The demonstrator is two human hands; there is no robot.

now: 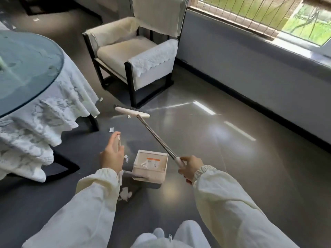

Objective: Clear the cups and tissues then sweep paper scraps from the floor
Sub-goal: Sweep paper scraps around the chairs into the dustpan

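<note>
The right grip (189,167) closes round the white end of the slim metal-poled broom (132,111), whose flat head lies at 12 o'clock from the boxy white dustpan (150,167). The left grip (111,156) holds the dustpan's thin handle. Crumpled paper scraps (125,194) lie at its 7 o'clock on the glossy floor (215,140).

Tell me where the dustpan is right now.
In the head view the dustpan sits on the floor at lower centre, between the left hand and the right hand, beside the broom handle, with paper scraps just left of it.
</note>
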